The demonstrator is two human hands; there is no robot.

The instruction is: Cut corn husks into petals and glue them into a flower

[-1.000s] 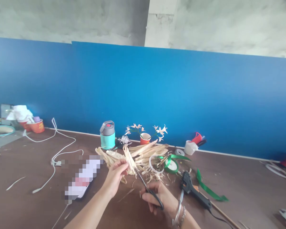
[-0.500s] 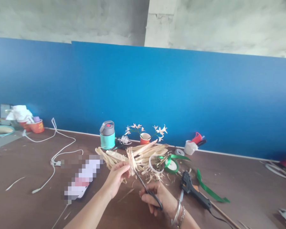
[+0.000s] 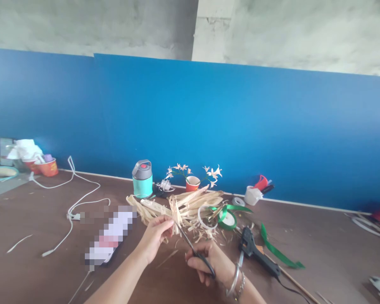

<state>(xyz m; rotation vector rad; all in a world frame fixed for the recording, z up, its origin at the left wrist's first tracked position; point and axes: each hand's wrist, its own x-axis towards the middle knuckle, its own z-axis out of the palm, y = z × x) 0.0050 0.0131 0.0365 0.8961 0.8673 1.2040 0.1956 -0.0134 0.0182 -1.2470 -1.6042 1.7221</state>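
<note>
My left hand (image 3: 154, 237) pinches a pale dried leaf strip (image 3: 175, 211) and holds it upright above the brown table (image 3: 319, 253). My right hand (image 3: 209, 262) grips black-handled scissors (image 3: 194, 252), whose blades point up-left and meet the base of that strip, right beside my left fingertips. Just behind lies a pile of the same straw-coloured strips (image 3: 193, 203). A bangle sits on my right wrist.
A black glue gun (image 3: 259, 255) lies right of my hands, with green ribbon (image 3: 277, 251) and a ribbon roll (image 3: 227, 219) near it. Further back stand a teal flask (image 3: 142, 179), a red cup of small paper flowers (image 3: 192, 179) and a white cup (image 3: 252, 195). White cables (image 3: 79, 202) trail left.
The strip in my left hand has tipped slightly and dropped a little. The scissors stay at its base. My hands have barely shifted.
</note>
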